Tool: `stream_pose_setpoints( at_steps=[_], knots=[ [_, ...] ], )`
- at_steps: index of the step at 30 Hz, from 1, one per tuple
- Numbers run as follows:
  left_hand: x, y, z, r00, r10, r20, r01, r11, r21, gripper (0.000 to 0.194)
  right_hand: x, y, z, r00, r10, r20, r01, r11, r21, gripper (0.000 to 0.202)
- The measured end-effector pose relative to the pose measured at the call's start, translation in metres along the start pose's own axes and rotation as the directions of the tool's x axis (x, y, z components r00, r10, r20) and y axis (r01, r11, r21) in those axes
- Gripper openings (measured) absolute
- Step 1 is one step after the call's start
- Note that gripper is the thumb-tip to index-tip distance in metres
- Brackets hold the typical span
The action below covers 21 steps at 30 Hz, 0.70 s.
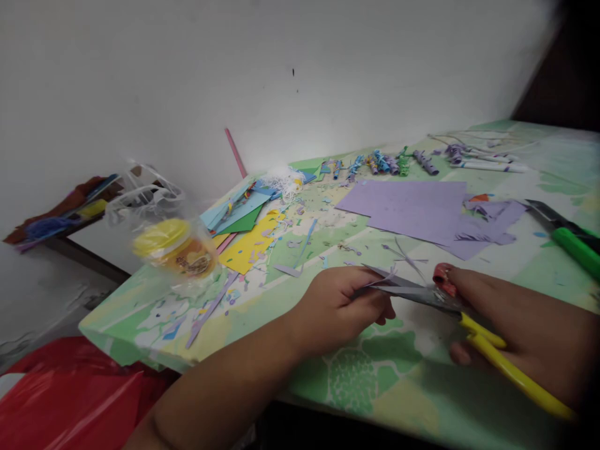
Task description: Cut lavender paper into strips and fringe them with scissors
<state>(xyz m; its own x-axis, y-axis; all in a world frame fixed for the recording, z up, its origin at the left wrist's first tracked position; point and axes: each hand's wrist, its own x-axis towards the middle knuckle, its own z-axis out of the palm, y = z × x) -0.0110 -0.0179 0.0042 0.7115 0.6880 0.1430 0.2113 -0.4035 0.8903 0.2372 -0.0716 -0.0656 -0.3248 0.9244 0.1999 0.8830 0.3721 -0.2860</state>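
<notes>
My right hand is wrapped round the yellow handles of a pair of scissors, whose blades are slightly apart and point left. A small red rolled or wrapped piece shows at that hand's fingertips; I cannot tell if it is held or worn. My left hand is closed in a pinch at the blade tips. A thin purple paper strip pokes out between its fingers and the blades; the rest is hidden. Just beyond lie thin curled purple paper strips.
Purple paper sheets lie mid-table, with curled paper rolls behind. A green-handled cutter is at right. On the left stand a bagged, yellow-lidded tub and coloured sheets. Scraps litter the patterned cloth.
</notes>
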Motion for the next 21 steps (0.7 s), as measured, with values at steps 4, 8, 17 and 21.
stream_pose_setpoints(
  at_steps=[4, 8, 17, 21],
  knots=[
    [0.0003, 0.001, -0.0006, 1.0, 0.008, -0.007, -0.008, 0.999, 0.032, 0.024, 0.0006, -0.0035, -0.0002, 1.0, 0.002, 0.007, -0.002, 0.998, 0.056, 0.052],
    [0.0001, 0.0015, -0.0008, 1.0, 0.018, 0.003, -0.018, 0.999, 0.043, 0.024, -0.0007, -0.0071, -0.0043, 1.0, 0.013, 0.003, -0.013, 0.995, 0.102, 0.05],
    [-0.0008, 0.0026, -0.0032, 0.999, 0.051, 0.013, -0.052, 0.996, 0.071, 0.024, -0.0015, -0.0092, -0.0035, 0.997, -0.021, -0.07, 0.023, 0.999, 0.027, 0.044],
    [-0.0011, 0.0033, -0.0035, 0.998, 0.065, 0.018, -0.067, 0.993, 0.101, 0.024, -0.0036, -0.0067, 0.0012, 0.99, -0.088, -0.11, 0.085, 0.996, -0.032, 0.044]
  ],
)
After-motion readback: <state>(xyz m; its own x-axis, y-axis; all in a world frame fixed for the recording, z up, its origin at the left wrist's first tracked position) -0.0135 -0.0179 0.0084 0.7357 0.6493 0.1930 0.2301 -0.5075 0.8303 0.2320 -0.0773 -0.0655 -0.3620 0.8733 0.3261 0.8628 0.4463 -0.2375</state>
